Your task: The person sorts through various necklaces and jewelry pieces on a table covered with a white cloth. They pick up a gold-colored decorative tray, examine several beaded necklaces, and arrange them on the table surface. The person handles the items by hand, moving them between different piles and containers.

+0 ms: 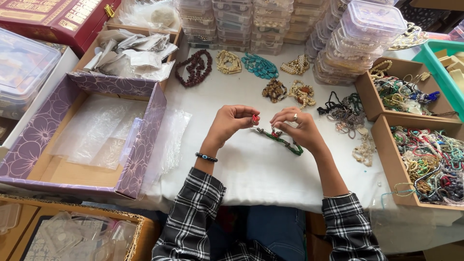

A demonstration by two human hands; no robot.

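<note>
1. Over the middle of the white-covered worktop (251, 169), the left hand (231, 121) has its fingers pinched shut on a small red bead (254, 118) at one end of a green beaded strand (282, 140)
2. Right hand (296, 126), with a ring on one finger, has its fingers curled closed on the same strand just beside the left hand; the rest of the strand trails down and to the right, lying on the cloth
3. How the red bead joins the strand is too small to make out; it seems to sit at the strand's end
4. As a judgement, the work on this strand is partway: it is already strung with green and darker beads, yet both hands are busy at its end
5. Finished-looking pieces lie in a row farther back: a dark red bead string (194, 67), a teal bead piece (260, 65)
6. Beside the left arm stands a purple flowered box (145, 140) lined with clear plastic bags; brown boxes of mixed beads (425, 164) sit to the right
</note>
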